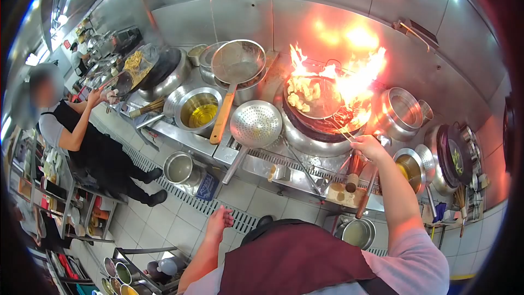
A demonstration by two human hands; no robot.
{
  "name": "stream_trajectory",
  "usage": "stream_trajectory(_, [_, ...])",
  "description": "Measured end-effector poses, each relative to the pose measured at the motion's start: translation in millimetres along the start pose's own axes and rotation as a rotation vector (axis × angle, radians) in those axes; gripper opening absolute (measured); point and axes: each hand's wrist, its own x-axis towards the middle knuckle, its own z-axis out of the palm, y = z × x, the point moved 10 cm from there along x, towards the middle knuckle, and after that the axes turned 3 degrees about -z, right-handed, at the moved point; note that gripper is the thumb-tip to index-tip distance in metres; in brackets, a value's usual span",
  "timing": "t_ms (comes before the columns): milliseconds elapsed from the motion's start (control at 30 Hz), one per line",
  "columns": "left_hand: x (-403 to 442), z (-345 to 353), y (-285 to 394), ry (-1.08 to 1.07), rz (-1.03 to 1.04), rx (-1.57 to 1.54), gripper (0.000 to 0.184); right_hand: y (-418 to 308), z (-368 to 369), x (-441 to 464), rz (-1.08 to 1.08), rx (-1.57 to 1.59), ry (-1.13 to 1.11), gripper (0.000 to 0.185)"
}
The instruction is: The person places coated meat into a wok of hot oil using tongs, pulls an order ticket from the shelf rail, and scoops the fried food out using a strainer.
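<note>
My right hand (370, 148) is closed around the thin handle of a round strainer (322, 110). The strainer is over a large wok (295, 122) on the stove and carries pale, lumpy food pieces (303, 92). Tall flames (360, 79) rise from the wok's right side and back, partly hiding its contents. Below my right hand are a bamboo brush (353, 176) and a wooden-handled tool (367, 196). My left hand (220, 220) hangs low over the floor in front of the stove, holding nothing, its fingers loosely curled and partly apart.
Left of the wok are a perforated ladle (256, 125), a wooden-handled sieve (222, 114) and a pot of yellow oil (182, 110). Another oil pot (419, 170) is at right. A steel pot (180, 168) stands low by the stove. A co-worker (82, 136) handles another wok (166, 71).
</note>
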Motion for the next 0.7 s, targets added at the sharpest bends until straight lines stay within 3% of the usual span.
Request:
stream_trajectory(100, [6.8,10.4,-0.5,-0.034,-0.007,-0.008,0.043,0.0,17.5,-12.7,0.043,0.244,-0.041,0.010])
stream_trajectory(267, [10.8,27.1,16.3,-0.066,0.026,-0.009,0.043,-30.2,34.3,-32.1,0.002,0.278,0.002,0.009])
stream_trajectory(367, [14.1,27.8,19.4,-0.065,0.017,-0.027,0.043,-52.7,69.8,-34.5,-0.062,0.099,-0.014,0.014])
stream_trajectory(433, [13.6,27.9,19.2,-0.067,0.024,-0.033,0.043,-66.9,89.7,-32.9,-0.125,-0.282,0.109,0.023])
stream_trajectory(500, [14.0,28.8,14.9,-0.066,0.016,-0.032,0.042,-71.3,113.6,-11.2,-0.535,-0.795,0.307,0.027])
stream_trajectory(533, [13.0,29.4,12.4,-0.076,0.009,-0.048,0.042,-83.0,121.5,-20.9,-0.377,-0.689,0.297,0.024])
stream_trajectory(700, [9.1,13.2,-8.7,-0.046,-0.002,-0.099,0.044,-94.4,127.7,-41.9,-0.260,-0.799,0.263,0.029])
